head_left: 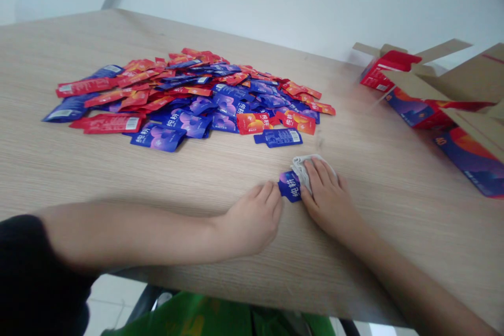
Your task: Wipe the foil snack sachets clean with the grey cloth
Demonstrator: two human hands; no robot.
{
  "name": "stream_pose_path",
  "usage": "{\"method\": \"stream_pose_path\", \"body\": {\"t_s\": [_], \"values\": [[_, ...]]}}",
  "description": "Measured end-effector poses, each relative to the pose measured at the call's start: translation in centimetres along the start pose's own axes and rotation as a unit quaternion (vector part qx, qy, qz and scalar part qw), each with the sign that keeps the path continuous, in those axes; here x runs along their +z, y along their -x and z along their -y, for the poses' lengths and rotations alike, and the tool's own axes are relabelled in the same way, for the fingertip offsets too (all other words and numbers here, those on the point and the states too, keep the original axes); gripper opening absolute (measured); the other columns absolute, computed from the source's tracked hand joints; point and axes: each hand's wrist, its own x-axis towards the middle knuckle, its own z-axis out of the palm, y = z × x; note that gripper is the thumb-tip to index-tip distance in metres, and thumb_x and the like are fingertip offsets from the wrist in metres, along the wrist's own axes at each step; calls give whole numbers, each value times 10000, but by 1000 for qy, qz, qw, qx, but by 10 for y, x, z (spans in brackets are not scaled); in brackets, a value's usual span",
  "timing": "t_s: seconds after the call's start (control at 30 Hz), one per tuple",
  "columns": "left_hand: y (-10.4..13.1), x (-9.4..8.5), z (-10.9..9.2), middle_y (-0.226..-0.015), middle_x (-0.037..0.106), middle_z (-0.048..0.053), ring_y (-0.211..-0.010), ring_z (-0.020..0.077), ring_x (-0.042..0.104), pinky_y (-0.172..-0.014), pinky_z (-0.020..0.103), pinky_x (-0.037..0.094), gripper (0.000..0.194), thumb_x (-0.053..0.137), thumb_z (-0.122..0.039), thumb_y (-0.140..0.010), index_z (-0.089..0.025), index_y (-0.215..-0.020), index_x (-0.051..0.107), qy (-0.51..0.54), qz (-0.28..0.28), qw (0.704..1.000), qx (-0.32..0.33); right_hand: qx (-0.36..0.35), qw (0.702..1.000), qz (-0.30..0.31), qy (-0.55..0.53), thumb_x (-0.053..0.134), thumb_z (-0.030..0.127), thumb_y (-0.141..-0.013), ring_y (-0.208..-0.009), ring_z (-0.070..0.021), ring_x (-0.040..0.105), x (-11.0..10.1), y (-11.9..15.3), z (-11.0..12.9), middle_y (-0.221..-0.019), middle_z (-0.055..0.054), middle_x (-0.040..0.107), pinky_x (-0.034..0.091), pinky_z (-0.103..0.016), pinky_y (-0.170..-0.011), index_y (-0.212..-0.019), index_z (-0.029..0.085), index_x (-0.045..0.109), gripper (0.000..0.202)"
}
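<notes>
A blue sachet (290,186) lies flat on the table before me, printed with white characters. My left hand (254,216) pinches its narrow left end, fingers closed. Folded under my right hand (326,191) is a white cloth (301,167), pressed onto the sachet's right part and hiding it. The right fingers lie close together over the cloth. Just beyond my hands another blue sachet (280,138) rests with its barcode side up. Behind it spreads a large pile of red and blue sachets (197,94).
Open cartons stand on the right: a small red box (388,68) at the back, and two larger blue-and-red boxes (413,107) with raised flaps nearer me. The table's front edge (220,290) runs close below my forearms.
</notes>
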Motion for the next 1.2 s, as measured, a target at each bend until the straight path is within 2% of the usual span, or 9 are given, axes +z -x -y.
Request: {"method": "stream_pose_path", "body": {"t_s": [0.2, 0.4, 0.5, 0.67, 0.93, 1.2], "values": [[0, 2, 0, -1281, 590, 234, -1193, 349, 543, -1000, 435, 432, 451, 463, -268, -900, 25, -1220, 588, -3, -9, 1000, 0, 10, 1000, -15, 3, 333, 358, -971, -1412, -331, 296, 3, 0, 9, -1536, -198, 341, 317, -541, -1064, -1435, 91, 395, 538], [-1, 0, 1, -1231, 615, 228, -1179, 353, 549, -1006, 446, 420, 405, 492, -284, -897, -9, -1159, 631, 2, -13, 1000, 2, -77, 996, -12, -44, 362, 343, -964, -1428, -300, 268, -5, 4, 33, -1548, -165, 343, 268, -514, -1089, -1436, 111, 409, 528], [-1, -2, 2, -1208, 627, 218, -1159, 341, 560, -998, 439, 423, 373, 500, -286, -894, -27, -1116, 651, 5, -7, 1000, 1, -97, 993, -9, -60, 358, 326, -963, -1430, -282, 268, -8, 5, 37, -1554, -140, 344, 252, -500, -1097, -1440, 121, 409, 521], [-1, -2, 2, -1291, 582, 243, -1219, 356, 521, -1007, 442, 414, 472, 484, -313, -903, 13, -1229, 587, 2, 0, 1000, 3, -83, 995, -14, -43, 354, 349, -966, -1422, -276, 287, -5, 4, 25, -1548, -135, 359, 271, -489, -1090, -1454, 123, 388, 539], [0, -1, 0, -1322, 568, 220, -1217, 333, 520, -993, 425, 423, 447, 461, -295, -909, -4, -1228, 574, -3, 2, 1000, -5, -29, 1000, -9, 2, 306, 373, -979, -1406, -289, 316, 3, 2, 0, -1542, -152, 359, 326, -487, -1059, -1462, 106, 358, 555], [0, -1, 1, -1315, 569, 224, -1225, 334, 511, -989, 428, 424, 444, 475, -302, -906, -6, -1223, 571, 6, 2, 1000, -7, -23, 999, -22, -1, 314, 364, -977, -1410, -306, 301, 5, 2, 5, -1531, -174, 368, 315, -518, -1065, -1450, 90, 368, 549]]}}
